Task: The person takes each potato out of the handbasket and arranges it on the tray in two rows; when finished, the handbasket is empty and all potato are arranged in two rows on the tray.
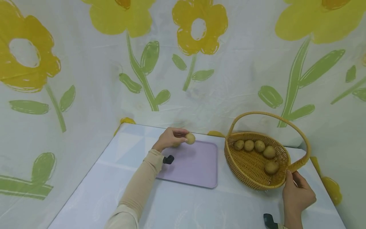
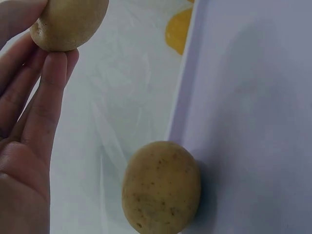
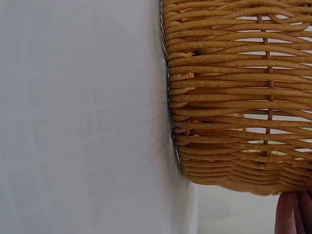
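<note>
My left hand pinches a potato between thumb and fingertips, above the far side of the lilac tray. In the left wrist view the held potato is at the top left, beside the fingers. A second, speckled potato lies on the tray near its edge; in the head view the left hand mostly hides it. On the right, the wicker basket has several potatoes inside. My right hand grips the basket's near right rim, by the foot of the handle.
The basket's tall arched handle rises over its opening. A light blue and white cloth covers the table. Behind it hangs a white curtain with yellow flowers, close to the table's far edge.
</note>
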`<state>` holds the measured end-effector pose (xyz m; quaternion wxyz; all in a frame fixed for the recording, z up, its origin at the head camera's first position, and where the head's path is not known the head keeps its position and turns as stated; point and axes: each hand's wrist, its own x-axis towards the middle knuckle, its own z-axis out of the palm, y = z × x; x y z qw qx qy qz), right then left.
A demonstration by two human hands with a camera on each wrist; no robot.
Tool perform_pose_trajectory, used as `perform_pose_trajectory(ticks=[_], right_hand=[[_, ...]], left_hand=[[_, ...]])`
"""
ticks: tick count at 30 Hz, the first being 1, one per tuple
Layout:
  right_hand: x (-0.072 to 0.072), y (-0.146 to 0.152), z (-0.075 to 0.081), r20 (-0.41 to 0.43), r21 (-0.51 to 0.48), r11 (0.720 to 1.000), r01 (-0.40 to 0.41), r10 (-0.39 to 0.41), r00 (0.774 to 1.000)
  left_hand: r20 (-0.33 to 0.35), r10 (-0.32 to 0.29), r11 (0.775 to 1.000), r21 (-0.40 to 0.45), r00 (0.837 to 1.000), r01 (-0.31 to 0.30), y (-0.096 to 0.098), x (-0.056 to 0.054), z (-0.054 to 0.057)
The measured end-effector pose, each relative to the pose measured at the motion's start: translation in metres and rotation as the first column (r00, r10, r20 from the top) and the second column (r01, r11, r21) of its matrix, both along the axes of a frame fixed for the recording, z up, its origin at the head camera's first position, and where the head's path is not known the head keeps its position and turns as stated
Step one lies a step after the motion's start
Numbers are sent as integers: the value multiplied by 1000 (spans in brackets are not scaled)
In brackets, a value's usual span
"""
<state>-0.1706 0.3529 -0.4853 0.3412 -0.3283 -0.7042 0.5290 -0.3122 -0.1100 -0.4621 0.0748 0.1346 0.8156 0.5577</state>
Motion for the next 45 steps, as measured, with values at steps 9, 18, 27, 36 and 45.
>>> perform_pose_trajectory(ticks=[9, 18, 27, 36, 45], right_hand=[[0, 0, 0, 4, 6, 1000, -6, 6, 1000], [2, -1, -2, 0, 13, 1000, -13, 13, 1000], [1, -1, -2, 4, 23, 1000, -6, 6, 1000], [1, -2, 0, 11, 23, 1000, -7, 7, 1000], [1, -1, 1, 3, 22, 1000, -1, 1, 1000]], left_hand=[[-13, 34, 974, -223, 999, -37, 2, -5, -7], [-81, -51, 975, -218, 995, 33, 5, -6, -21], [-107, -42, 965, -262, 993, 12, 11, -3, -17], [-67, -21, 958, -288, 997, 1, 8, -2, -24], [-82, -14, 971, -238, 996, -6, 8, -1, -23]])
